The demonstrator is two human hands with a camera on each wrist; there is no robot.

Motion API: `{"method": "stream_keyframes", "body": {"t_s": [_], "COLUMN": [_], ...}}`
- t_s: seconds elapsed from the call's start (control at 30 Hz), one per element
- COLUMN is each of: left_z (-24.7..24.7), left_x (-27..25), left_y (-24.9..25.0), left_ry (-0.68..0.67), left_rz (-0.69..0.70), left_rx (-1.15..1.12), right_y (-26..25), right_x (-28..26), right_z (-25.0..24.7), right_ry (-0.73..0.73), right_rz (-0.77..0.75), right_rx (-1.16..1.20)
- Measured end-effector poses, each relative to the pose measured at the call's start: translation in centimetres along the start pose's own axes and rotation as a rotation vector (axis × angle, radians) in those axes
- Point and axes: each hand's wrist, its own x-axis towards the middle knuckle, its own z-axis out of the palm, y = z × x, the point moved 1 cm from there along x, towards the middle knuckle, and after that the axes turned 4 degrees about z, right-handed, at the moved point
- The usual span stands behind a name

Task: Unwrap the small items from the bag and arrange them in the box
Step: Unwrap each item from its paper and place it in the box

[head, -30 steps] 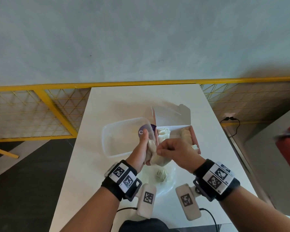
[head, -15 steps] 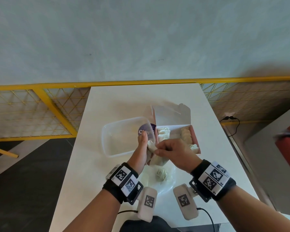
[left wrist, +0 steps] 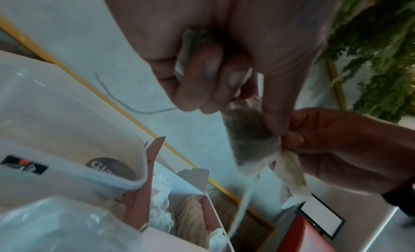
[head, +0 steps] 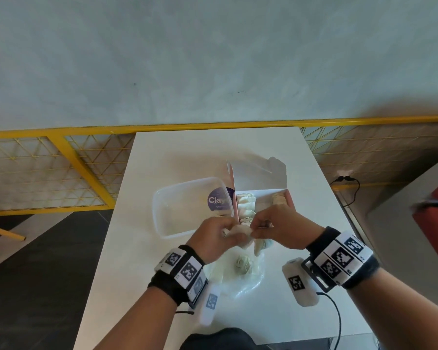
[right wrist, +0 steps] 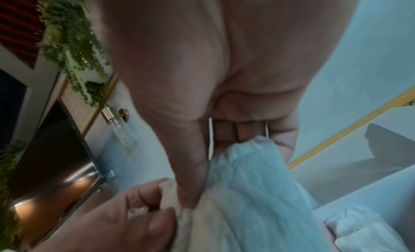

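Since a second ago the left hand has turned from a near-upright grip beside the box to a knuckles-up pinch, and the two hands now meet lower and closer to the body, with the small wrapped item drawn out between them. The left hand curls round one end of the pale gauzy piece, thumb and fingers closed on it; a thin thread trails loose from that fist in the left wrist view. The right hand pinches the other end between thumb and fingertips, and a loose tail of the thin wrapping hangs below its grip.

I judge this to be the unwrapping itself under way: the covering is being pulled apart, not yet off, so the item is not ready to be placed.

Just beyond the hands stands the pink box, its lid raised, with pale pieces already lined along its left and right sides and a gap between them. Touching its left side is a clear plastic container bearing a round purple label. Below the hands, on the white table, lies the clear plastic bag holding at least one more crumpled item, so work remains.
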Motion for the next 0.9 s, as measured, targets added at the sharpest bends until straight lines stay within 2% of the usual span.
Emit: {"method": "stream_keyframes", "body": {"t_s": [0.13,0.23,0.3,0.37,0.57,0.67,0.8,0.9], "left_z": [0.4,-0.1,0.0,0.5,1.9,1.9,1.9,1.9], "left_x": [0.1,0.1,0.2,0.3,-0.1,-0.4,-0.6,-0.6], "left_y": [-1.4,-1.8,-1.4,-1.1,-0.8,-0.4,-0.2,0.0], "left_ry": [0.145,0.277,0.305,0.276,0.163,0.135,0.103,0.078], "left_rz": [-0.109,-0.169,-0.183,-0.199,-0.249,-0.296,-0.300,-0.254], "left_rx": [-0.084,-0.188,-0.231,-0.310,-0.519,-0.676,-0.824,-0.697], "right_y": [0.7,0.3,0.0,-0.1,0.0,0.2,0.5,0.5], "right_x": [-0.5,-1.3,-1.7,-1.3,-0.1,0.0,0.2,0.3], "right_z": [0.1,0.1,0.6,1.5,3.4,3.8,3.9,4.1], "right_ry": [0.097,-0.016,-0.105,-0.081,0.234,0.308,0.375,0.419], "right_rz": [0.052,0.040,-0.008,-0.011,0.154,0.211,0.233,0.213], "right_rx": [0.146,0.351,0.390,0.421,0.768,0.902,0.882,0.795]}}
